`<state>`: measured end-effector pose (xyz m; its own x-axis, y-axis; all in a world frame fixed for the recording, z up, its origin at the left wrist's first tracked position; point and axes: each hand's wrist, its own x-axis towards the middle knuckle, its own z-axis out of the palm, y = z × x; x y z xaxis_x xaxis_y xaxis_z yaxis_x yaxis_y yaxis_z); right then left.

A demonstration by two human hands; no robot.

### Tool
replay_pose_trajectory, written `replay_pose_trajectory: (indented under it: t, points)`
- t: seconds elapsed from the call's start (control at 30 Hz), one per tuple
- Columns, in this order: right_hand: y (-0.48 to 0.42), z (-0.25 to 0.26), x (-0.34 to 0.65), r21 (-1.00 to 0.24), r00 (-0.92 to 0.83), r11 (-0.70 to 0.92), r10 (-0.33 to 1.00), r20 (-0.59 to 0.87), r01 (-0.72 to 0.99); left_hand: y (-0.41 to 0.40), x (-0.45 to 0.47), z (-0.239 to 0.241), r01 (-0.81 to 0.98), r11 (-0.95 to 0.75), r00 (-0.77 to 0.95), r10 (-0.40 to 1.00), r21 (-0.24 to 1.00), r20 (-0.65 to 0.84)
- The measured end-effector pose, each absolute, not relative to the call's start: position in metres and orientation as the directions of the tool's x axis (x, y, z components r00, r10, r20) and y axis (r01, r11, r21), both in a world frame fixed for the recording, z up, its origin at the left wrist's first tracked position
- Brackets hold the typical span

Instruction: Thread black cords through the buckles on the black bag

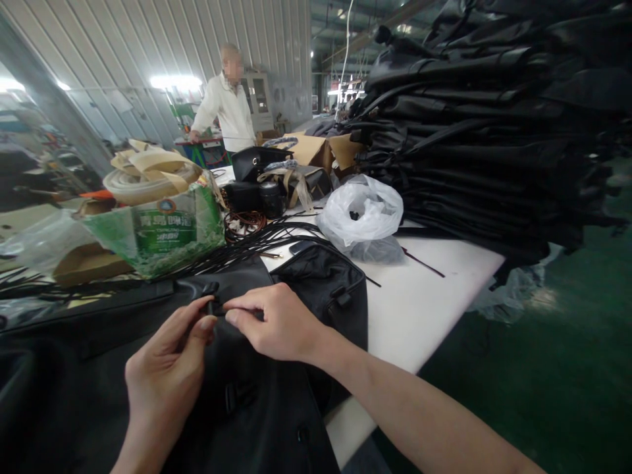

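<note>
A large black bag lies on the white table below both hands. My left hand pinches a small black strap loop near the bag's upper edge. From the right, my right hand meets it, thumb and forefinger closed on the short end of a thin black strap. The fingertips of both hands almost touch. Fingers partly hide the loop and the strap end. Beside my right hand, a black side piece of the bag carries another strap loop.
Folded black bags are piled high at the right. A roll of clear plastic stands on the white table. Thin black cords stretch behind the bag. A green box holds tape rolls. A person stands beyond.
</note>
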<state>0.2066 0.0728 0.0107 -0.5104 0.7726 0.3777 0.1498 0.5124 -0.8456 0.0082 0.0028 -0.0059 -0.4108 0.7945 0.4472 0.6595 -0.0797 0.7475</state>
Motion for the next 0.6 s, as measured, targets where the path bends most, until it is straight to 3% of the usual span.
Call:
replay_pose_trajectory:
  t: [0.4, 0.6]
  points:
    - [0.071, 0.001, 0.194, -0.784, -0.414, 0.603, 0.757, 0.506, 0.145, 0.003, 0.015, -0.006, 0.640, -0.174, -0.349, 0.801, 0.748, 0.486]
    - [0.068, -0.006, 0.188, -0.760, -0.341, 0.629, 0.759, 0.555, 0.163, 0.001, 0.017, -0.006, 0.654, -0.136, -0.392, 0.780, 0.744, 0.487]
